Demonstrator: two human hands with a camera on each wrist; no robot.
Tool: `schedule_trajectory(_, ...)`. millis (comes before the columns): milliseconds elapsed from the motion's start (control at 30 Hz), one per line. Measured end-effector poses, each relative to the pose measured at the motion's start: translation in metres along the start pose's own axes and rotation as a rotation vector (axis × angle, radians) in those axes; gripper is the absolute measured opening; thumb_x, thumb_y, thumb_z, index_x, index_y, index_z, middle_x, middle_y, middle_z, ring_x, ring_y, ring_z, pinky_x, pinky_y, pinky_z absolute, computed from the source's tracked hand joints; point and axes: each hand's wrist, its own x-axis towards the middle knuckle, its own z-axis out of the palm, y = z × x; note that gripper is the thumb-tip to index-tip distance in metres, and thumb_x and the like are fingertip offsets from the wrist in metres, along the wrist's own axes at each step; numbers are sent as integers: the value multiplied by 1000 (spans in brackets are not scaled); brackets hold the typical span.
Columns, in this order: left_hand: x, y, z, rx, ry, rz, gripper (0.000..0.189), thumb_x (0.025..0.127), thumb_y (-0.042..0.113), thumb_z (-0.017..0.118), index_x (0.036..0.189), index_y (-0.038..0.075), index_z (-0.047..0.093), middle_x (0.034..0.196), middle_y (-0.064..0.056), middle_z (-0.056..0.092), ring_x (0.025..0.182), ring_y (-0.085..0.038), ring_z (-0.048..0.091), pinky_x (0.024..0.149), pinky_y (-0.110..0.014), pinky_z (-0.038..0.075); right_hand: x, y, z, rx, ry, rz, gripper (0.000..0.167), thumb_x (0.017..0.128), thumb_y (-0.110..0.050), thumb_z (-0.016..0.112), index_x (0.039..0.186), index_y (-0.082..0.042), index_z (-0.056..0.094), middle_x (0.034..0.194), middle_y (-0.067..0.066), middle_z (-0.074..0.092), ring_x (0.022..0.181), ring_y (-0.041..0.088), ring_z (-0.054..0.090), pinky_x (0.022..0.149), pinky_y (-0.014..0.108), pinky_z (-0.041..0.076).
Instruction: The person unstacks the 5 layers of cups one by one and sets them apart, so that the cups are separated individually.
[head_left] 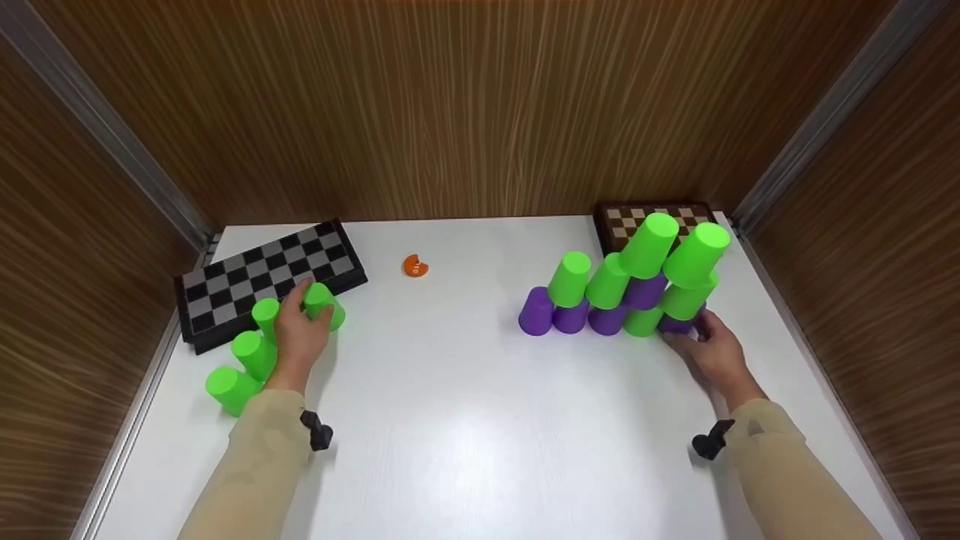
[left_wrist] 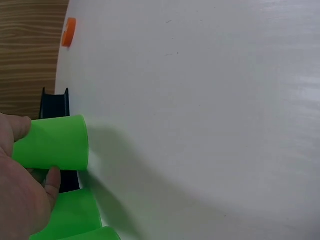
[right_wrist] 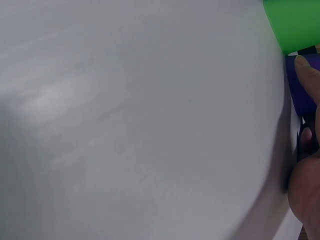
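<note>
At the left, my left hand (head_left: 301, 337) grips an upside-down green cup (head_left: 324, 307), its thumb and fingers on opposite sides of the wall. The same held cup (left_wrist: 55, 142) shows in the left wrist view. Beside it, other green cups (head_left: 232, 390) stand upside down in a slanting row. My right hand (head_left: 716, 356) holds the purple cup (head_left: 677, 322) at the right end of a stack's bottom row. The thumb lies on this purple cup (right_wrist: 305, 85) in the right wrist view. That stack has purple and green cups in tiers, with two green cups (head_left: 651, 246) on top.
A black-and-grey chessboard (head_left: 270, 277) lies behind the left cups. Behind the stack sits a brown chessboard (head_left: 619, 221). A small orange disc with a notch (head_left: 414, 266) lies on the white table (head_left: 450, 390). Wood-grain panels (head_left: 465, 112) enclose the back and sides.
</note>
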Motion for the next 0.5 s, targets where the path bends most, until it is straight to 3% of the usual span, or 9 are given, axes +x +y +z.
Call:
schedule_trajectory(267, -4, 6, -4, -12, 65, 117, 61, 96, -4, 71, 153, -5, 48, 158, -26, 45, 150, -41, 39, 124, -48, 34, -1, 0, 0, 9, 1, 3, 91, 95, -41, 82, 164, -5, 35, 169, 24, 31, 156, 46, 26, 125, 61, 25)
schedule_trajectory(500, -11, 29, -18, -20, 129, 204, 61, 96, -1, 74, 152, -4, 51, 160, -24, 43, 151, -37, 38, 123, -46, 35, -1, -4, 1, 25, 4, -4, 88, 97, -37, 81, 164, -5, 34, 169, 24, 31, 157, 46, 25, 126, 60, 24)
